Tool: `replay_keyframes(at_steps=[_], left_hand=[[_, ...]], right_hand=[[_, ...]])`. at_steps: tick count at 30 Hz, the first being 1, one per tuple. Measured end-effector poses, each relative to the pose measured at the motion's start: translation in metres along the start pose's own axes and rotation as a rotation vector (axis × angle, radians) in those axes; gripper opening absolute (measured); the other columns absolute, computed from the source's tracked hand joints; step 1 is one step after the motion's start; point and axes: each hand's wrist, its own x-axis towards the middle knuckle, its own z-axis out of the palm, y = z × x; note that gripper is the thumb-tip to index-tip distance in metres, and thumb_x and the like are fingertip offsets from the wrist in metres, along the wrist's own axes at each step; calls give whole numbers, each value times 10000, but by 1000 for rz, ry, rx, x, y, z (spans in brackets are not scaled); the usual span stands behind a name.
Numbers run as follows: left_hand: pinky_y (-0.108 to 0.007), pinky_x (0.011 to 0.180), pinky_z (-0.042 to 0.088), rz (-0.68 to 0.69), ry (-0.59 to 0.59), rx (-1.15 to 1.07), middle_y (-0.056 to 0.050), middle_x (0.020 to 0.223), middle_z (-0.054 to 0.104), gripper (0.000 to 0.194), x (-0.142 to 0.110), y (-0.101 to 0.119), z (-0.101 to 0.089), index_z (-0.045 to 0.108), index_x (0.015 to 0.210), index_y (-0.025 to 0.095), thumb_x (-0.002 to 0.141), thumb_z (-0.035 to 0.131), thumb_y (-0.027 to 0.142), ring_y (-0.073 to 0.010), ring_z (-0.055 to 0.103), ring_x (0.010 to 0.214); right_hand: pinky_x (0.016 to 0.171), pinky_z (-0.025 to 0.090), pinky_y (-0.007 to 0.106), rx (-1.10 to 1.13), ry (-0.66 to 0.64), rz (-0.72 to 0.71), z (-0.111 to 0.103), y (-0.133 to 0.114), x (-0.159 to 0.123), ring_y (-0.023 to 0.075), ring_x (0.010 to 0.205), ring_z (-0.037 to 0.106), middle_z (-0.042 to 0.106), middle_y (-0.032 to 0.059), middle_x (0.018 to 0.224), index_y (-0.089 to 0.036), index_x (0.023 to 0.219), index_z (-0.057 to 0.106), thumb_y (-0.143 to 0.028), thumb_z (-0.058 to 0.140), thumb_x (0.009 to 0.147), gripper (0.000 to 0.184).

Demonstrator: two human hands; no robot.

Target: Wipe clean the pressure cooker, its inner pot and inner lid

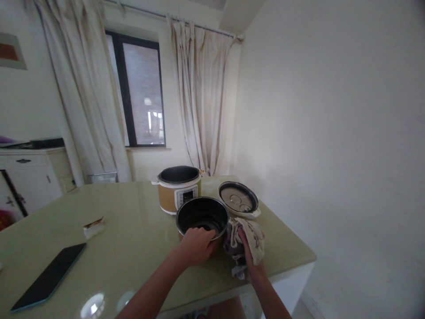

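Observation:
A dark inner pot [202, 214] stands on the pale green table [133, 248], just in front of an orange and white rice cooker base [176, 189] whose well is open. My left hand [197, 245] grips the pot's near rim. Right beside the pot, my right hand [249, 248] is closed on a crumpled cloth [247, 238], which touches the pot's right side. The cooker's lid [238, 199] lies upside down behind the cloth.
A dark tablet [49, 275] lies at the table's left front, with a small wrapped block [93, 227] behind it. The table's right edge drops off close to my right hand. A white cabinet [31, 175] stands at the left; a curtained window is behind.

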Motion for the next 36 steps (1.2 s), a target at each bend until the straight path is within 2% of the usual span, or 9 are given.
replay_keyframes(at_steps=[3,8,11,14,17,23,27,32,36], left_hand=[[-470,830,587,-23,-5,18,-150,1086,793,279,-14,0,-2,715,1079,218,934,592,422,-361,770,1002],[-468,804,593,-59,36,1,-175,1067,791,344,-11,15,-2,647,1222,199,1050,382,337,-347,782,964],[-446,803,589,-22,-9,-30,-168,1090,787,320,-5,11,-4,655,1194,228,1045,385,316,-339,781,987],[-472,806,587,-10,-19,-20,-168,1121,784,298,-4,6,-6,655,1208,235,988,491,351,-370,773,1009],[-506,810,581,-64,31,10,-193,1087,785,347,-8,9,-2,647,1244,181,952,521,322,-394,771,980],[-487,791,574,-88,78,28,-178,1011,799,368,-21,8,6,704,1147,225,1006,518,510,-392,779,943],[-463,801,564,-129,85,19,-165,1028,802,361,-21,-1,2,734,1121,244,1020,509,509,-375,779,962],[-420,800,544,-170,79,27,-156,1036,804,368,-18,-8,-2,760,1093,251,1041,465,465,-342,780,959],[-391,817,530,-107,62,29,-129,1063,810,423,-25,-18,-2,767,1103,274,1057,428,523,-315,777,982]], right_hand=[[1127,505,551,-16,4,2,11,-2,-4,338,1237,659,704,134,1328,-203,1362,606,-628,846,722,805],[1244,380,549,-77,-140,65,20,3,-4,344,1418,554,753,98,1267,-281,1193,766,-769,698,794,633],[1230,398,531,-97,-203,102,19,15,-18,376,1396,574,776,132,1212,-246,1101,825,-771,745,741,642],[1191,453,508,41,-310,121,18,18,-42,337,1344,626,777,114,1227,-246,1231,797,-761,654,862,649],[1124,513,501,130,-291,175,26,4,-48,319,1267,677,775,123,1213,-213,1281,759,-787,475,963,715],[1219,385,502,-29,12,-203,47,-17,-10,290,1434,514,570,147,1528,-226,1505,541,-627,583,980,662],[1167,428,513,-116,-177,-197,47,6,-35,298,1337,588,668,143,1377,-232,1339,675,-606,407,1055,541],[1143,462,483,-248,-348,-170,41,24,-85,342,1373,577,612,153,1491,-240,1597,460,-630,737,874,866],[1076,509,468,-121,-343,-68,44,20,-64,325,1207,668,725,119,1284,-227,1393,640,-633,761,824,709]])
